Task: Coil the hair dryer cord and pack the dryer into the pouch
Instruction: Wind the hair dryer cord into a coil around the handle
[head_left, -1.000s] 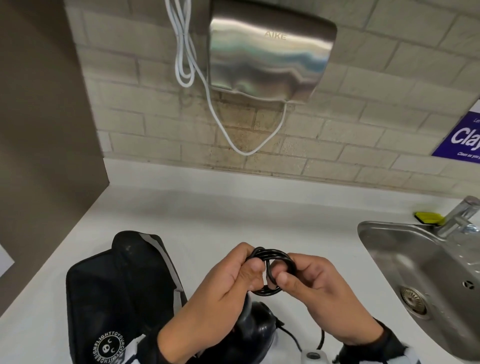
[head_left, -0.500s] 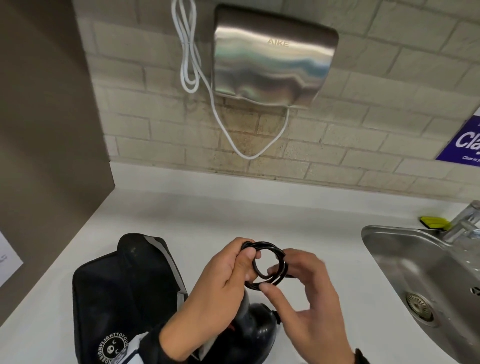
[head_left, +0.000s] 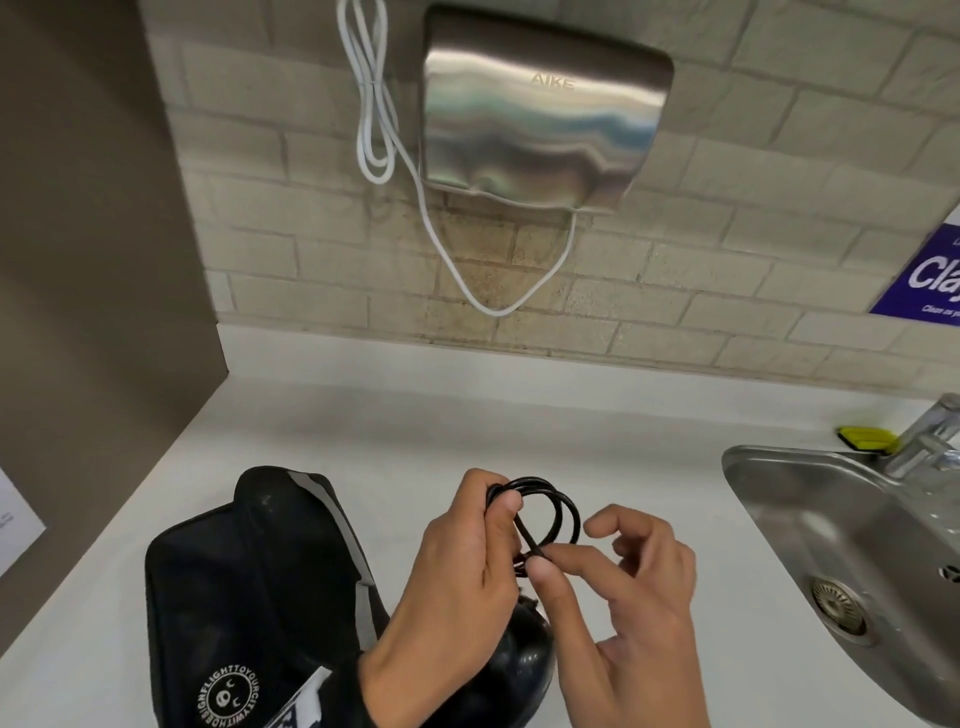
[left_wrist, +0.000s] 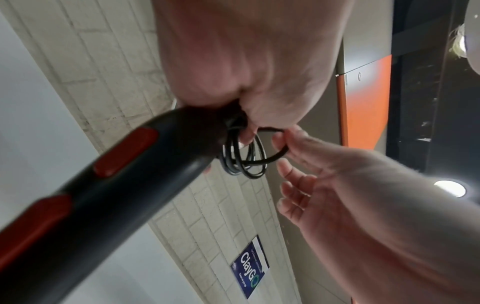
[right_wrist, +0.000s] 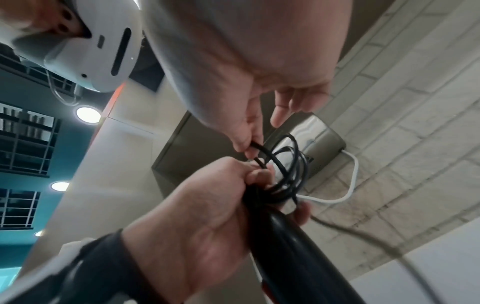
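My left hand (head_left: 496, 501) grips the top of the black hair dryer's handle (left_wrist: 135, 170) together with a small coil of black cord (head_left: 553, 512), held above the white counter. My right hand (head_left: 550, 558) pinches a strand of the cord at the coil's lower edge between thumb and finger; its other fingers are spread. The right wrist view shows that pinch on the cord (right_wrist: 259, 148) just above the left hand (right_wrist: 197, 214). The dryer's black body (head_left: 519, 665) hangs below my left hand. The black pouch (head_left: 244, 597) lies on the counter to the left, touching the dryer.
A steel sink (head_left: 743, 462) with a tap (head_left: 930, 436) and a yellow sponge (head_left: 865, 438) lies to the right. On the brick wall hang a metal hand dryer (head_left: 540, 109) and its white cable (head_left: 382, 130). A brown partition (head_left: 78, 260) closes the left side.
My right hand let go of the coil's right side, opened, and now pinches the cord at the coil's lower edge. The left hand kept its grip.
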